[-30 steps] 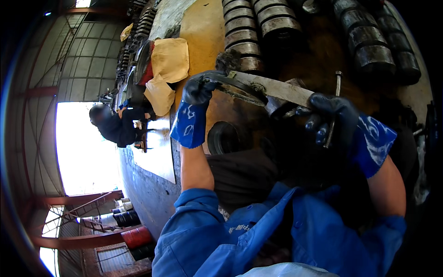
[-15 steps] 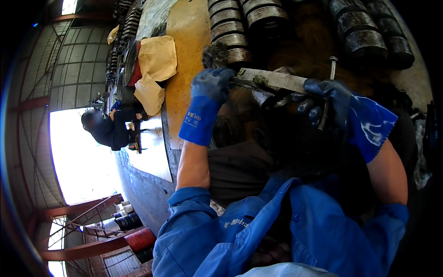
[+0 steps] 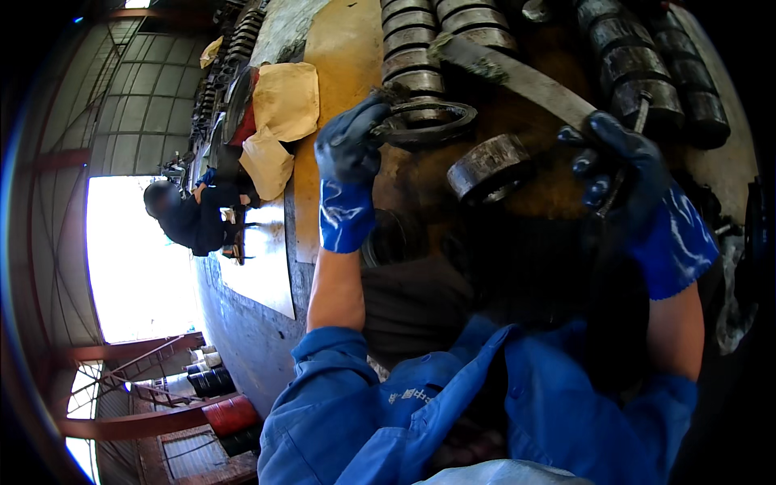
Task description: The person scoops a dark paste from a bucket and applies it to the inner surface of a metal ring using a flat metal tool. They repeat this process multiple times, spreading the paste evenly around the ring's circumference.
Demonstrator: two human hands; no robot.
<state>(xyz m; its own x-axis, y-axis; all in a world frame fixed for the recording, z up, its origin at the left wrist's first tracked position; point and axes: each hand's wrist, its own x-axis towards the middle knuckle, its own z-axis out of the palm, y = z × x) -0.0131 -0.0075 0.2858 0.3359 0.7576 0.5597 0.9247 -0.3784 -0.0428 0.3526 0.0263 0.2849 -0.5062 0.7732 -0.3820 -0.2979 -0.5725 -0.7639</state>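
Observation:
My left hand, in a blue rubber glove with a dark palm, is closed on the edge of a thin dark ring held tilted. A dark fuzzy clump is by its fingertips. My right hand, gloved alike, grips a long flat metal bar that points up and left, with greenish-grey grime stuck along its far end. A thin metal rod also passes through the right hand, crosswise to the bar. Between and below the hands sits a thick metal ring, tilted on a dark surface.
Rows of stacked metal rings lie ahead, with more rings at the right. Brown paper sheets are to the left. Farther left, a person in dark clothes sits by a bright doorway. Drums stand at lower left.
The flat bar has swung up and away from my left hand, its grimy end now farther forward. My right hand moved slightly right. The dark ring and the thick ring now show plainly.

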